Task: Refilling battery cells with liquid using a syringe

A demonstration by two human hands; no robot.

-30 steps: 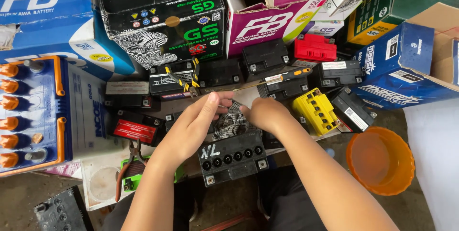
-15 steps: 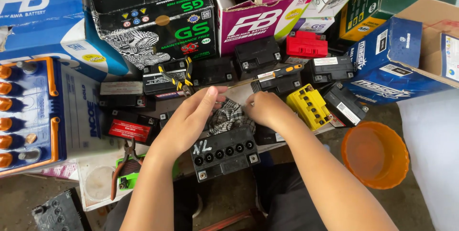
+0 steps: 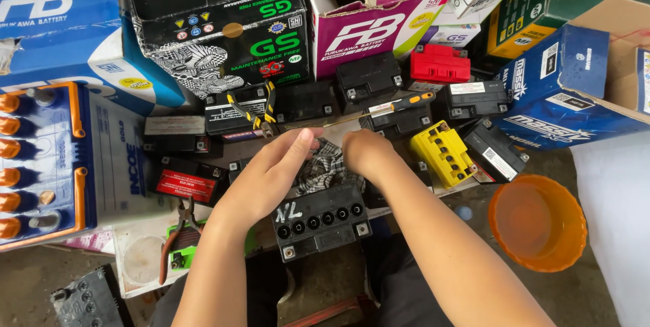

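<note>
Little changed from a moment ago: left hand [image 3: 271,175] and right hand [image 3: 365,153] still pinching the checked cloth [image 3: 326,168]. Lying just beyond the black battery [image 3: 321,221] (caps all seated).

Concrete floor [image 3: 596,293], orange bowl [image 3: 538,222], small batteries [image 3: 443,152]

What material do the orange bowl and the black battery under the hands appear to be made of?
Orange bowl: probably plastic, since it looks thin and slightly translucent, with a smooth rim. Black battery: likely moulded hard plastic, matte and dusty, with a row of round caps on top.
</note>
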